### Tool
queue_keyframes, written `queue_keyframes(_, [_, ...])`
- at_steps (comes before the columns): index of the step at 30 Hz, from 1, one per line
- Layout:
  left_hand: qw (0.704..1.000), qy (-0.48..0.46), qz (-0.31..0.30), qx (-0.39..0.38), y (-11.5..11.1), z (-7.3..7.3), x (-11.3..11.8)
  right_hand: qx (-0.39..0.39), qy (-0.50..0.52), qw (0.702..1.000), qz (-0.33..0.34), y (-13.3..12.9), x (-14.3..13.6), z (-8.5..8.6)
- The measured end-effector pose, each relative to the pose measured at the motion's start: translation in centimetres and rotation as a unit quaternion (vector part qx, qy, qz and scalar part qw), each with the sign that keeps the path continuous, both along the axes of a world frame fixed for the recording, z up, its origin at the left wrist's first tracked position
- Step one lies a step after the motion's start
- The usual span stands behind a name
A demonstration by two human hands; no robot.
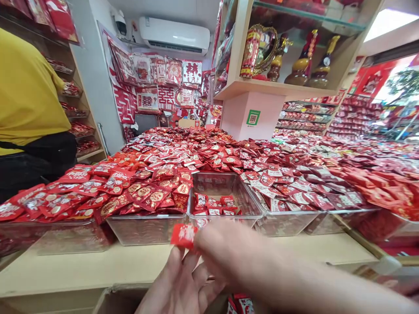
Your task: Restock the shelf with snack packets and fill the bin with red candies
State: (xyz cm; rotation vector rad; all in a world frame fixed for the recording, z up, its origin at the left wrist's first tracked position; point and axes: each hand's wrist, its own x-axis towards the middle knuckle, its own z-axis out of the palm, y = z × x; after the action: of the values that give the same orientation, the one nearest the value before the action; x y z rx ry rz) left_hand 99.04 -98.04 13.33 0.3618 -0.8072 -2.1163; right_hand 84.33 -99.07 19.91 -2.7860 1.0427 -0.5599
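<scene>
One small red packet point(183, 235) is found above the front edge of the counter point(81, 270), in front of the clear bin point(225, 184). The left hand point(183, 283) appears to pinch it at its lower edge, between thumb and fingertips. The right hand point(225, 244) is blurred and overlaps the packet's right side; whether its fingers grasp, press or are released cannot be told. The step in hand is judged to be handling this single packet between both hands. From this position, a move calls for a secure pinch by one hand while the other clears it. The clear bin holds a low layer of small packets point(214, 204); the bins to its left point(144, 231) and right point(284, 224) are heaped above their rims. Below the counter's front edge, a cardboard box point(113, 291) is partly visible, with more packets point(242, 304) nearby.
</scene>
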Motion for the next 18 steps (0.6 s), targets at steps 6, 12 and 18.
queue_keyframes(6, [1.0, -0.013, 0.011, 0.017, 0.3, 0.0, -0.3, 0.035, -0.14, 0.988, -0.052, 1.4, -0.1, -3.3])
queue_keyframes(12, [0.999, -0.027, -0.019, 0.018, 0.2, -1.7, -0.6, 0.328, -0.287, 0.893, -0.11, 0.8, -0.8, -3.7])
queue_keyframes(18, [0.989, -0.137, 0.004, -0.057, -0.1, -2.8, -0.2, 0.316, -0.345, 0.876, -0.119, -1.6, -1.4, -1.2])
